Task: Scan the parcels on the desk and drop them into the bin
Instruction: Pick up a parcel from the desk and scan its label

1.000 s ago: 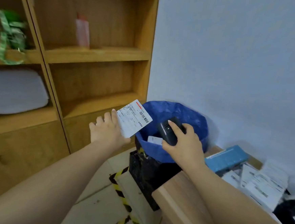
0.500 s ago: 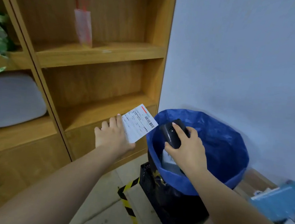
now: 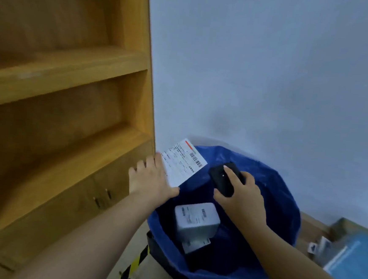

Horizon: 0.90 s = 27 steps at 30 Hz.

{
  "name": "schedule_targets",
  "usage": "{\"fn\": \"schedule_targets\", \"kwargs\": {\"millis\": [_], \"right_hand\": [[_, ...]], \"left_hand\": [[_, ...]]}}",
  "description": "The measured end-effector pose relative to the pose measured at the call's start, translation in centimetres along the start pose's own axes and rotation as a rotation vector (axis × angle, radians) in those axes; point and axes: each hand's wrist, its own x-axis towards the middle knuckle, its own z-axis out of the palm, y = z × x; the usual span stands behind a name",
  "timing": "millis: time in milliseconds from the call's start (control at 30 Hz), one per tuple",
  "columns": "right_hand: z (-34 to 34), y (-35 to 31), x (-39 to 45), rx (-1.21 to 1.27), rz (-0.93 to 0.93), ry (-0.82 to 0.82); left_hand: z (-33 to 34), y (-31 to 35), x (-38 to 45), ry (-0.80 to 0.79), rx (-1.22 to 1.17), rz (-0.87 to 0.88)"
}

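Observation:
My left hand [image 3: 151, 178] holds a flat white parcel [image 3: 182, 162] with a barcode label, at the left rim of the bin [image 3: 283, 213], which is lined with a blue bag. My right hand [image 3: 240, 195] grips a black handheld scanner [image 3: 221, 179] above the bin's opening, just right of the parcel. Inside the bin lie two white labelled parcels [image 3: 196, 219], one partly under the other.
A wooden shelf unit [image 3: 71, 108] with cupboard doors stands to the left, close to the bin. A pale wall rises behind. At the right edge are a blue box [image 3: 350, 256] and small parcels on the desk. Yellow-black tape [image 3: 138, 259] marks the floor.
The view has swung right and down, so the bin's inside with its parcels now shows. Both hands have moved over the bin; the held parcel now overlaps its left rim.

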Motion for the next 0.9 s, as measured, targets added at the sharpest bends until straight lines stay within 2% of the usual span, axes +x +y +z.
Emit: {"fn": "schedule_targets", "kwargs": {"millis": [233,433,700,900], "right_hand": [[2.2,2.6,3.4,-0.065,0.348,0.061],[6.4,3.5,4.0,-0.018,0.604,0.07],[14.8,6.0,4.8,0.049,0.82,-0.109],[20.2,9.1,6.0,0.058,0.845,-0.192]], "left_hand": [[4.5,4.0,8.3,-0.161,-0.12,0.224],[9.9,5.9,12.1,-0.328,-0.068,0.362],[19.1,7.9,13.5,-0.529,0.025,0.376],[25.5,9.0,14.7,-0.628,0.051,0.343]]}}
